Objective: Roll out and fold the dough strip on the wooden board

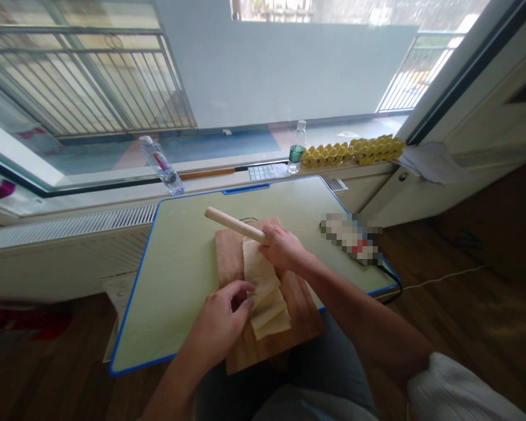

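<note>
My right hand [283,247] is closed around one end of a pale wooden rolling pin [234,223], whose free end points up and to the left. The pin is tilted over the far end of a wooden cutting board [232,257]. On the board lies a long, pale yellow dough sheet [263,286], with layered folds and uneven edges toward me. Beside its left edge is my left hand [225,316], thumb and forefinger curved and apart, their tips at the dough. Its other fingers are partly hidden.
The board sits on a light green table [179,263] with blue edging and overhangs its front. A blurred-out object [350,238] with a black cord lies at the right. Along the windowsill stand two plastic bottles [162,166] and a yellow bumpy row [355,152].
</note>
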Demonstrator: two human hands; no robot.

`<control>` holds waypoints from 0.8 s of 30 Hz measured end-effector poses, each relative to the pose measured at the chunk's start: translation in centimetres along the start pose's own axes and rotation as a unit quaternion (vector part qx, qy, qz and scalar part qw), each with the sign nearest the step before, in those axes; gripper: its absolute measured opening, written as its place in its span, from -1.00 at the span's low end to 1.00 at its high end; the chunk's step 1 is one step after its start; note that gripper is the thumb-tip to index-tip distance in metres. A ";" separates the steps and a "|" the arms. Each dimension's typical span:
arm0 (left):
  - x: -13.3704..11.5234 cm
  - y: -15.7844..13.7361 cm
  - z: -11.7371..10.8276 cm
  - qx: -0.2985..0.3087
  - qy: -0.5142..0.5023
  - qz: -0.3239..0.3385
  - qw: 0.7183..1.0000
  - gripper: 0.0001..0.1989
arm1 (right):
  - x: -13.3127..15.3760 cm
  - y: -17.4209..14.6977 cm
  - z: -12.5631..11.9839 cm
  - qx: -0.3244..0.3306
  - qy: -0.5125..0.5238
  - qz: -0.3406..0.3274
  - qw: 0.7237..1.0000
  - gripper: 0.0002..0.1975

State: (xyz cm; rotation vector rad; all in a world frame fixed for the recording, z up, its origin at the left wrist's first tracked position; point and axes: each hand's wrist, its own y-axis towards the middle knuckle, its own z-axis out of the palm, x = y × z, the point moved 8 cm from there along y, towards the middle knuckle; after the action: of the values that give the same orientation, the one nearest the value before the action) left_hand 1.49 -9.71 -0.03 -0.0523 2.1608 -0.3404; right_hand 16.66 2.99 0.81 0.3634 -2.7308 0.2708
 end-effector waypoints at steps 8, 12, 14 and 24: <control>0.2 0.3 -3.1 -0.121 -0.018 0.034 0.992 -0.72 | -0.9 -1.6 -1.3 -0.012 0.033 -0.011 0.999 -0.83; -1.3 0.1 -6.8 -0.259 0.021 0.121 0.958 -0.69 | -1.2 -3.0 -1.7 0.011 0.053 -0.059 0.997 -0.79; -1.8 0.6 -7.9 -0.312 0.074 0.164 0.933 -0.69 | -0.9 -3.3 -1.7 0.010 0.054 -0.109 0.993 -0.76; 0.6 3.5 -4.3 -0.246 0.290 0.112 0.918 -0.64 | -1.9 -2.7 -0.7 -0.063 0.052 -0.092 0.992 -0.71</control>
State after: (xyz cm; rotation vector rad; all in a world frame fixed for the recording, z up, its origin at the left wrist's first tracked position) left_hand -2.00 -5.47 0.88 0.0170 2.7585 0.3796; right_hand 19.34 0.95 1.12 0.5443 -2.5748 0.0662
